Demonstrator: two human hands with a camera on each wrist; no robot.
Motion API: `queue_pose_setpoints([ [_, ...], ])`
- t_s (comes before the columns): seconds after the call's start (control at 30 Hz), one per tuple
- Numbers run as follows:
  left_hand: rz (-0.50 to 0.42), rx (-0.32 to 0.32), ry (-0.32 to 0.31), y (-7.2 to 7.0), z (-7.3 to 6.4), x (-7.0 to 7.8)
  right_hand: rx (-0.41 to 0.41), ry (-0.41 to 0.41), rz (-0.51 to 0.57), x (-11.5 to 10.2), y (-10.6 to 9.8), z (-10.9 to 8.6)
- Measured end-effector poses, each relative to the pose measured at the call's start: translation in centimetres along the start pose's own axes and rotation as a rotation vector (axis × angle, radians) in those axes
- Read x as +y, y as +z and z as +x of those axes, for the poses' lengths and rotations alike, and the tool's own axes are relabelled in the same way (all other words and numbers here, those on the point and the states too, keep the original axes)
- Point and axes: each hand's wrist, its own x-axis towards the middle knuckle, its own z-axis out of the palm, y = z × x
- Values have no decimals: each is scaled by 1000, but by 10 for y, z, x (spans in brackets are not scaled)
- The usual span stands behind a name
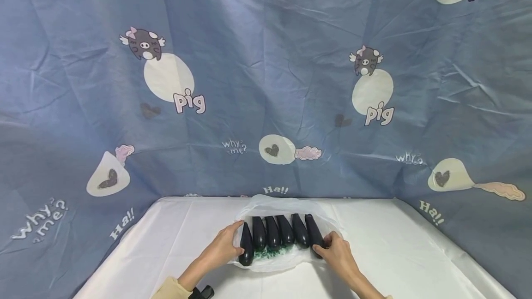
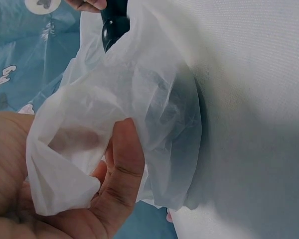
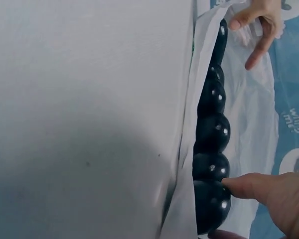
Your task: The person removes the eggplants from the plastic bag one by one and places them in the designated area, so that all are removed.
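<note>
Several dark, glossy eggplants (image 1: 273,233) lie side by side in a white plastic bag (image 1: 282,266). At the bag's left side is my left hand (image 1: 226,246), its thumb beside the leftmost eggplant (image 1: 246,248). The left wrist view shows the bag's thin rim (image 2: 65,189) folded between that hand's thumb and fingers. My right hand (image 1: 337,253) pinches the rightmost eggplant (image 3: 212,206) near its rounded end, the thumb on its top and a finger at its outer side. Part of the bag hides the eggplants' lower sides in the right wrist view.
The bag rests on a white-covered table (image 1: 386,243). Green print (image 1: 270,252) shows on the bag in front of the eggplants. A blue cloth (image 1: 266,82) with cartoon figures hangs behind and at the sides. A black object (image 1: 203,292) is beside the left sleeve.
</note>
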Motion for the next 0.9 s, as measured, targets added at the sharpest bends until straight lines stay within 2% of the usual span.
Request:
queue_pose_setpoints([
  [0.23, 8, 8, -3, 0, 0, -1, -7, 15, 32, -3, -10, -6],
  [0.53, 16, 22, -2, 0, 1, -2, -31, 32, 146, -4, -21, -12],
  [0.9, 12, 22, 3, 0, 1, -2, -37, 45, 154, -9, -27, -14],
])
